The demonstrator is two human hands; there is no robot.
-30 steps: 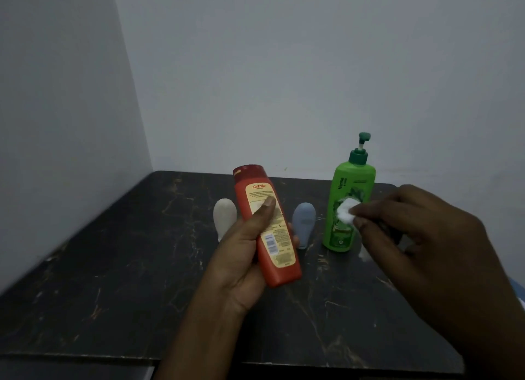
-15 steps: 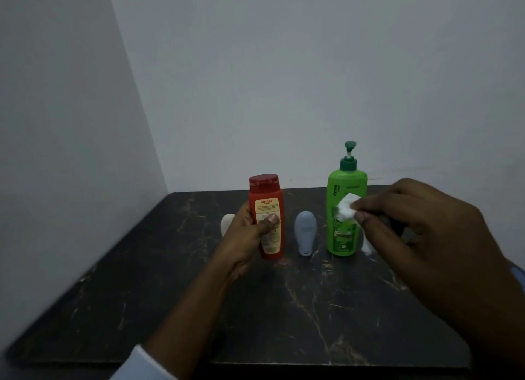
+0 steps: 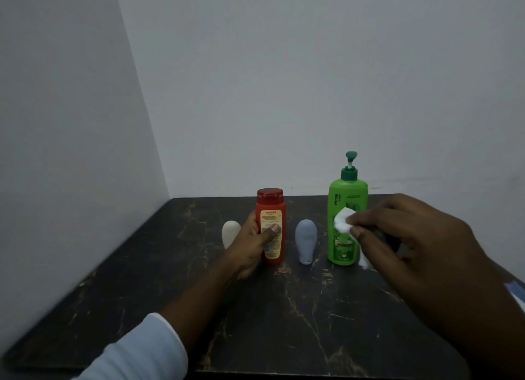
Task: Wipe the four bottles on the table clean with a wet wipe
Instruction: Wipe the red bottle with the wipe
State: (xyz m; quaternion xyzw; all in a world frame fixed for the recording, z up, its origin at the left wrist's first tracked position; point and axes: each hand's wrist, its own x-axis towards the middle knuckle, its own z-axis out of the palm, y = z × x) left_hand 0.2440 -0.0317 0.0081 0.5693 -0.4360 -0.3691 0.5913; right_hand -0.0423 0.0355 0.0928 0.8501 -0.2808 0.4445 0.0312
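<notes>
The left hand (image 3: 252, 243) reaches forward from a pale blue sleeve (image 3: 136, 351) and grips the red bottle (image 3: 271, 223). Its fingers (image 3: 251, 220) curl round the bottle's left side and the thumb lies across the cream label on the front. The red bottle stands upright with its dark red cap on top and its base down at the counter (image 3: 170, 280). Whether the base rests fully on the surface cannot be told.

The right hand (image 3: 420, 246) is raised in front of the green pump bottle (image 3: 345, 209), closer to the camera. Its fingers (image 3: 366, 219) are bent and pinch a wet wipe (image 3: 342, 224), a small white wad held between the thumb and fingertips. From this view the wipe overlaps the green bottle's label. Whether it touches the bottle cannot be told. A bit of white also shows below the hand, just beside the green bottle's base, and it is unclear whether it belongs to the wipe.

The four bottles form a row towards the back of the dark, marbled counter. From left to right they are a small white bottle (image 3: 230, 233), partly hidden behind the left hand, then the red bottle, a small grey-blue bottle (image 3: 306, 244) standing on its cap end, and the tall green pump bottle. The grey-blue bottle stands between the red and green ones, apart from both. The counter fits into a corner between two plain pale walls (image 3: 284, 81).
</notes>
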